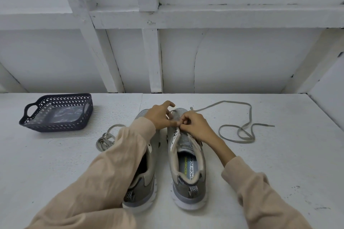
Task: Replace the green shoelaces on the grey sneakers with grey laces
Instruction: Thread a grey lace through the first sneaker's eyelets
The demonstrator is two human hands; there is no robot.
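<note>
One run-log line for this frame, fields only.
stage: lacing right sneaker | right hand: pinches grey lace at eyelets | left hand: beside it, grip unclear | second lace: bundled by left sneaker

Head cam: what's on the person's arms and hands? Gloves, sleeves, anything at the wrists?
No gloves: the left hand and right hand are bare. The left sleeve and right sleeve are long, loose, plain beige fabric, creased. No watch, ring or markings visible.
</note>
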